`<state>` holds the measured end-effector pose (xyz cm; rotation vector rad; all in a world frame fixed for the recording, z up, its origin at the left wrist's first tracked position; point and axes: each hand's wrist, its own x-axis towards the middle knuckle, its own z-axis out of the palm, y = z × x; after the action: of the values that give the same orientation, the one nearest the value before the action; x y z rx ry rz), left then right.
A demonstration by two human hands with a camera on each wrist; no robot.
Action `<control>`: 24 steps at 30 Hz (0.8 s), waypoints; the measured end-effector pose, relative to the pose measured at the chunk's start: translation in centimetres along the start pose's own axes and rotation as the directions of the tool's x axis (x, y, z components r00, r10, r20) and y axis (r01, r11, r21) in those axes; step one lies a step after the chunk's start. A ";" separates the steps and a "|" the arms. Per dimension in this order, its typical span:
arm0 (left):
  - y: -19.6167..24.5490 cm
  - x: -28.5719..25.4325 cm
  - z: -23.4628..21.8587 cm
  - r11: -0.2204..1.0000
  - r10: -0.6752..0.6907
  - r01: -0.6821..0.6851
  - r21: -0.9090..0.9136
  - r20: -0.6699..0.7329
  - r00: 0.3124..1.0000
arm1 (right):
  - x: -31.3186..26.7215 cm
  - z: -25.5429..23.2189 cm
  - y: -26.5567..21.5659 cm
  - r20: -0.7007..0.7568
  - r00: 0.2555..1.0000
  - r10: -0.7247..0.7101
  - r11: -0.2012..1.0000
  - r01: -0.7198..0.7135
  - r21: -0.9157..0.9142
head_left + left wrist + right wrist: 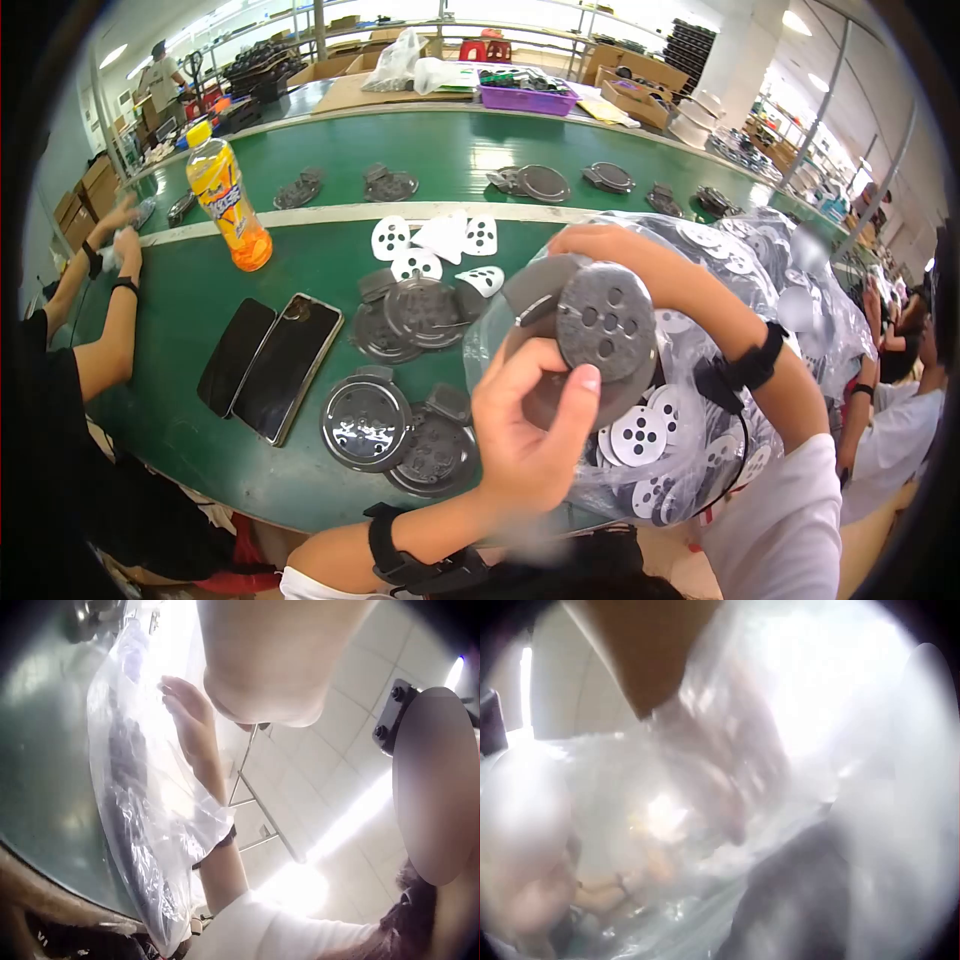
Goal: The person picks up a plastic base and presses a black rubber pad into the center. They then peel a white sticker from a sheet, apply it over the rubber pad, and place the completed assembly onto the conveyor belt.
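Note:
My left hand (530,435) grips a dark grey round part (607,325) in the head view, thumb across its front. An oval plate with several holes forms the part's front, over a wider disc behind. My right hand (615,245) arches over the part's top edge, its fingertips hidden behind it; I cannot tell whether they grip. Beneath both hands lies a clear plastic bag (800,345) holding several white oval pads (638,436) with holes. In the left wrist view the right hand (191,720) shows beyond the bag film. The right wrist view is blurred by plastic.
Similar dark round parts (366,422) lie on the green table left of the bag, near loose white pads (390,238). Two phones (292,370) and an orange drink bottle (225,195) stand farther left. More parts (543,183) line the strip behind. People sit at both sides.

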<state>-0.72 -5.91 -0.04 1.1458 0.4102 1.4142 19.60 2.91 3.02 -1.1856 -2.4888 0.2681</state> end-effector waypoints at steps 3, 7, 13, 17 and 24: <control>0.5 0.7 -0.3 0.996 -0.065 0.062 0.059 0.042 0.997 | -3.1 -1.2 -3.9 -0.344 0.913 0.219 0.917 -0.072 0.393; -0.1 1.0 -0.5 0.977 -0.081 0.048 0.210 0.148 0.986 | -6.0 -1.3 -7.4 -0.431 0.860 0.273 0.650 0.166 0.742; -0.1 1.2 -0.6 0.922 -0.022 -0.066 0.383 0.221 0.975 | -7.2 -2.2 -7.2 -0.344 0.928 0.144 0.499 0.232 0.835; 0.1 1.8 -0.9 0.803 0.087 -0.266 0.534 0.336 0.938 | -7.3 -2.5 -7.7 -0.276 0.957 -0.091 0.627 0.270 0.731; 0.0 1.6 -0.8 0.796 0.149 -0.326 0.511 0.357 0.922 | -7.2 -2.5 -9.1 -0.237 0.962 -0.134 0.735 0.257 0.627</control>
<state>-1.07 -4.15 0.20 1.9330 0.4931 1.3366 18.34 -8.34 6.48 -0.6076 -2.0532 0.8555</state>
